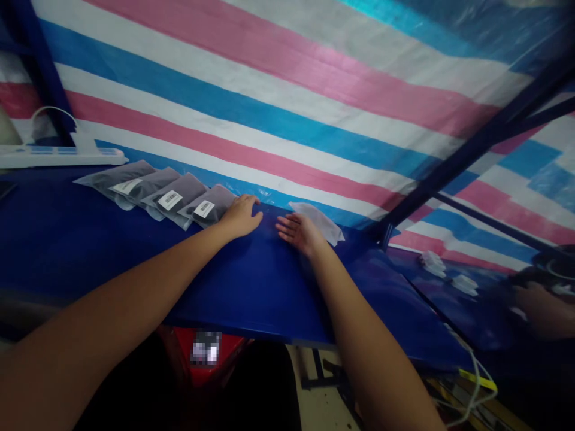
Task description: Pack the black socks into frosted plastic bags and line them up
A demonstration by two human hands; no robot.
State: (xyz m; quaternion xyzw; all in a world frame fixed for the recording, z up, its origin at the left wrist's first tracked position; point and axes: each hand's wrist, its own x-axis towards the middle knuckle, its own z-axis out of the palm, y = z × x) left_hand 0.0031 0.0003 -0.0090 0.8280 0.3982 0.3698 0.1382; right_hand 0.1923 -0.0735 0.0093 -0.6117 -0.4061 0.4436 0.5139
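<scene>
- Left hand (242, 218) sat spread beside the rightmost barcoded bag (217, 202)!
- Right hand (299, 232), open too, right of it, by a frosted bag (324, 224).
- Light pressure probably suited both.

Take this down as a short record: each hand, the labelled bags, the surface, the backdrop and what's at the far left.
Left hand: open, at the right end of the labelled bags; contact unclear
Right hand: open, palm showing, partly covering a pale bag from this view; contact unclear
Labelled bags: overlapping row, three white labels visible
Surface: blue table
Backdrop: striped sheet in red, white and blue
Far left: white power strip
</scene>
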